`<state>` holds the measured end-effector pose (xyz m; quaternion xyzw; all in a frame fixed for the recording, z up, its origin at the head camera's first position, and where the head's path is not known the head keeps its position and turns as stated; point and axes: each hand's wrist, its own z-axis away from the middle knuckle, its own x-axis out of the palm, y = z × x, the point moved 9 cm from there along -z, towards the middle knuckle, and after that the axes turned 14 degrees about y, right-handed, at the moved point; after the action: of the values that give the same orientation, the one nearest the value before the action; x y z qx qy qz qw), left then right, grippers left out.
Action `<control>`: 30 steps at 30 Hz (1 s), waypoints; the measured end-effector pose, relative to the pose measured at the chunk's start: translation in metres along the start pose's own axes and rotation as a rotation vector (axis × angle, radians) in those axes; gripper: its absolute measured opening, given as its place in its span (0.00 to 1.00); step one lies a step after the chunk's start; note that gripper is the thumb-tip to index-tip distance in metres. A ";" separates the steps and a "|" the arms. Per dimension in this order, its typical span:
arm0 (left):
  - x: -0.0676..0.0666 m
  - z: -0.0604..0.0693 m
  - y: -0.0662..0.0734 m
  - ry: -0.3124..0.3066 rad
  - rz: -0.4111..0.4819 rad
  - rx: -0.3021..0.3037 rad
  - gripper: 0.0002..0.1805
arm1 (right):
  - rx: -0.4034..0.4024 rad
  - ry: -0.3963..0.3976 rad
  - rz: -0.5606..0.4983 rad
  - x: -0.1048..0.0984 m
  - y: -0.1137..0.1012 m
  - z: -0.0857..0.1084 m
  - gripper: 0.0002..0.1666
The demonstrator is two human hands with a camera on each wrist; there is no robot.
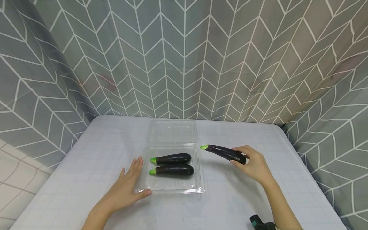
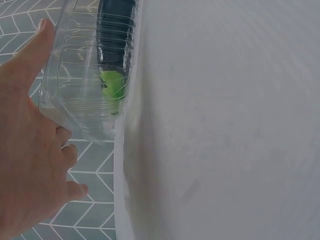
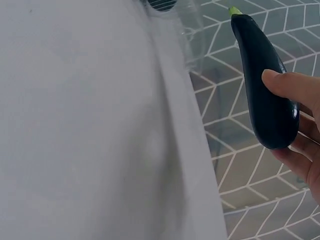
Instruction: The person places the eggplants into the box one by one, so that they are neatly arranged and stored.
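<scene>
My right hand [image 1: 254,163] grips a dark eggplant [image 1: 225,152] by its thick end, above the table to the right of a clear plastic clamshell box [image 1: 172,187]. The green stem end points left, toward the box. In the right wrist view the thumb lies across this eggplant [image 3: 265,85]. Two more eggplants, an upper one [image 1: 173,158] and a lower one [image 1: 173,170], lie side by side in the box, stems to the left. My left hand [image 1: 123,188], fingers straight, rests at the box's left edge. The left wrist view shows that hand [image 2: 35,145] beside the box wall [image 2: 75,90].
The box's lid [image 1: 172,132] lies folded back, away from me. A white cloth covers the table [image 1: 230,198]. Patterned grey curtains [image 1: 184,64] hang behind and at both sides. A black device [image 1: 261,223] sits by the right forearm.
</scene>
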<state>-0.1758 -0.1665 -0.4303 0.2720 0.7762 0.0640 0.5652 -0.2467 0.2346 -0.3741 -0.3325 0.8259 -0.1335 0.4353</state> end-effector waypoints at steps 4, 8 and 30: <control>0.000 0.000 0.000 0.000 -0.001 0.002 0.60 | -0.031 0.020 -0.021 -0.003 -0.010 -0.002 0.27; 0.000 0.000 0.000 0.000 0.001 0.001 0.60 | -0.060 0.036 -0.037 -0.006 -0.019 -0.003 0.27; -0.001 0.000 0.001 0.001 -0.003 0.003 0.60 | -0.218 0.069 -0.132 -0.005 -0.072 -0.023 0.27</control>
<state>-0.1757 -0.1658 -0.4291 0.2714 0.7771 0.0622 0.5645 -0.2321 0.1822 -0.3208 -0.4267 0.8263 -0.0828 0.3582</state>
